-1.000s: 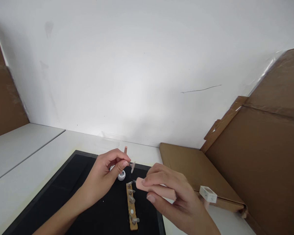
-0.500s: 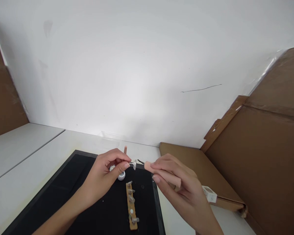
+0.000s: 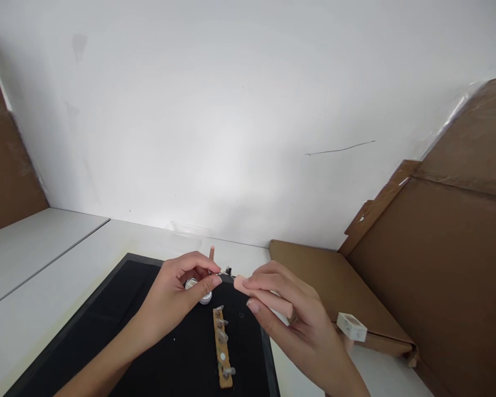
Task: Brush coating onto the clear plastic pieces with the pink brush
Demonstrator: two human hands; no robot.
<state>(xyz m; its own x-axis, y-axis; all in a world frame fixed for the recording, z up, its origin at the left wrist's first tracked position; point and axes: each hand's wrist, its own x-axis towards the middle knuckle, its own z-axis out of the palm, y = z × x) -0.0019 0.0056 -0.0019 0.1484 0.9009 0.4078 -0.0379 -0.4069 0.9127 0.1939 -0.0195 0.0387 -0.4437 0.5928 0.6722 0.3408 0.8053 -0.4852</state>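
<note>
By the hands (image 3: pixel 177 286) sits a round white container (image 3: pixel 206 298), contents unclear.

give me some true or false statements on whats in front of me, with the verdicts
1. The right hand holds a pink-handled tool. True.
2. The wooden strip lies on the flat cardboard box. False: it lies on the black mat.
3. The white wall bears a thin dark line. True.
4. The left hand is spread flat on the mat. False: the left hand is raised, with a small piece at its pinched fingertips.
5. Small clear pieces sit along the wooden strip. True.
</note>
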